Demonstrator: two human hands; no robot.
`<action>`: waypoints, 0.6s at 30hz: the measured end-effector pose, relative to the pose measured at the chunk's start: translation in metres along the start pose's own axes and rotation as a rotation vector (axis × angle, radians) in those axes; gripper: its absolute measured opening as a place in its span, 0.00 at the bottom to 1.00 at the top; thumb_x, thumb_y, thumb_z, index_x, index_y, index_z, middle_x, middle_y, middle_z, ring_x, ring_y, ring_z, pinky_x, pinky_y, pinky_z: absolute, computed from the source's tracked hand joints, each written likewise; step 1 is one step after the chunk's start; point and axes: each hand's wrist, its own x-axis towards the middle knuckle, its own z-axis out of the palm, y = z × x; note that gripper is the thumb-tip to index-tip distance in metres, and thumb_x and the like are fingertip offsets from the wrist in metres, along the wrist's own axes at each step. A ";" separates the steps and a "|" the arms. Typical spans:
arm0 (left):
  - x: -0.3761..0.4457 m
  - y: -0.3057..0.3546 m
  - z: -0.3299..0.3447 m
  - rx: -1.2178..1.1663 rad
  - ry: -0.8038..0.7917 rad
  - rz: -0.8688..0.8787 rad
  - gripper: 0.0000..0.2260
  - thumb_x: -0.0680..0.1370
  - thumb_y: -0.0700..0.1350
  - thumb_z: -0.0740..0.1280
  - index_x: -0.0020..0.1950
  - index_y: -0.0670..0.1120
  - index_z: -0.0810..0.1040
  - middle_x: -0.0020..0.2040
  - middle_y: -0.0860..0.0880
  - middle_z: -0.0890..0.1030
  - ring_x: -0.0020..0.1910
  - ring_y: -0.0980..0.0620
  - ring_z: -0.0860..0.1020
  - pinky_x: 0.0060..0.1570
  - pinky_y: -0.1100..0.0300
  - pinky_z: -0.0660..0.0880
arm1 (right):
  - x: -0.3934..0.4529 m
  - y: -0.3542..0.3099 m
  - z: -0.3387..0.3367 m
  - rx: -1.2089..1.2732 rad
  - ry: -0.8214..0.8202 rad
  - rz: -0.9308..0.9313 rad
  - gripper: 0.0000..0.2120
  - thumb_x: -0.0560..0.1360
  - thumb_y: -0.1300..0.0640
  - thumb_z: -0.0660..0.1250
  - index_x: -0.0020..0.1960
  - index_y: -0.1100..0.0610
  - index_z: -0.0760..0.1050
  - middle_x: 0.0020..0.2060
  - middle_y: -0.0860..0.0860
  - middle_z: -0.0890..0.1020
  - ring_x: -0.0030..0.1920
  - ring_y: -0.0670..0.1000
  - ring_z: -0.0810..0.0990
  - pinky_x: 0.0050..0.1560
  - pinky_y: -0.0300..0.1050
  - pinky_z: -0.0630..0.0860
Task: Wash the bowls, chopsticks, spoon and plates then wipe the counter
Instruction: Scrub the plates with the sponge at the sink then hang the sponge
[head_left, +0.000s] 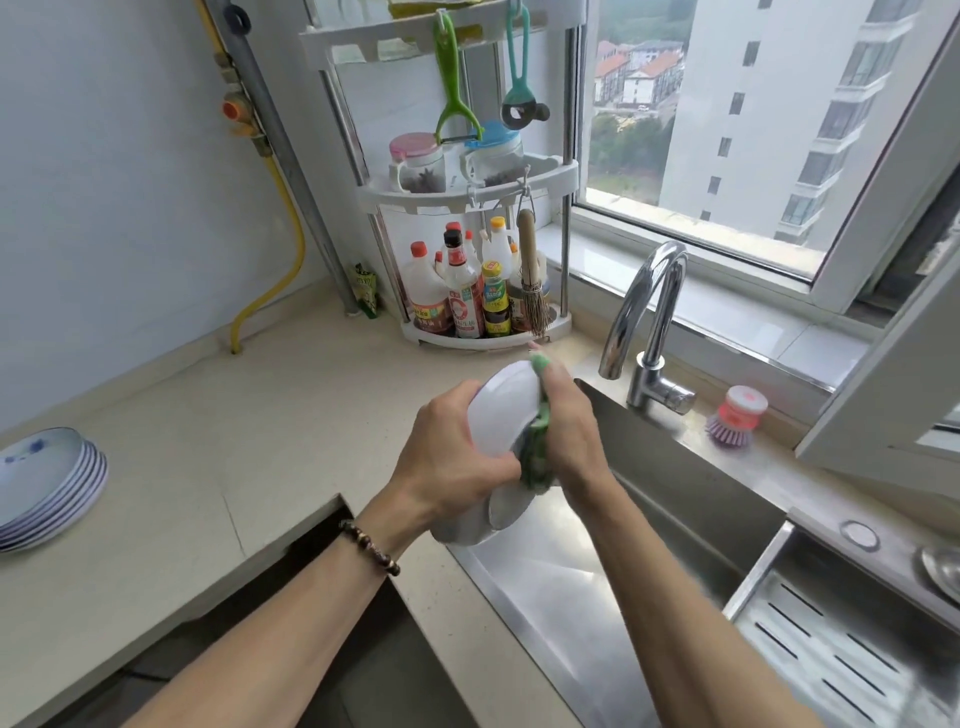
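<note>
Gripping a glossy white ceramic bowl over the near left corner of a stainless steel sink, the person's left hand has its fingers curled round the bowl's outer wall, thumb side toward the rim. The right hand presses a green scouring sponge against the bowl, fingers bent close around the sponge so only its edge and a tip near the fingertips show. The bowl is tilted on its side, its smooth outer surface facing up and its round foot pointing down toward the camera. A dark beaded bracelet circles the left wrist.

On the beige stone counter at the far left sits a stack of white plates with blue markings, well apart from the hands. Behind the sink stands a curved chrome tap, with a pink and purple dish brush just beside it on the ledge. A white corner rack holds sauce bottles and jars. A slotted steel drain tray fills the sink's right part.
</note>
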 end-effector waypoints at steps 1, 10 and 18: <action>-0.002 -0.001 0.001 0.001 0.005 0.006 0.22 0.65 0.40 0.80 0.56 0.46 0.78 0.46 0.53 0.80 0.44 0.53 0.80 0.36 0.67 0.77 | 0.003 0.001 -0.002 0.077 0.029 0.063 0.20 0.82 0.39 0.54 0.58 0.47 0.81 0.56 0.49 0.83 0.60 0.49 0.79 0.69 0.56 0.72; -0.010 0.006 -0.002 -0.009 -0.032 0.109 0.26 0.63 0.49 0.75 0.60 0.45 0.78 0.47 0.53 0.80 0.44 0.54 0.80 0.37 0.66 0.78 | 0.002 0.004 -0.013 0.285 0.109 0.222 0.19 0.82 0.43 0.58 0.45 0.49 0.85 0.46 0.56 0.85 0.51 0.58 0.81 0.58 0.60 0.76; 0.020 0.004 -0.022 0.005 -0.366 -0.098 0.32 0.58 0.49 0.76 0.62 0.52 0.79 0.52 0.51 0.84 0.50 0.50 0.83 0.50 0.48 0.82 | 0.009 -0.010 -0.024 -0.133 -0.036 0.039 0.18 0.76 0.46 0.55 0.37 0.56 0.74 0.32 0.52 0.76 0.37 0.50 0.72 0.43 0.50 0.69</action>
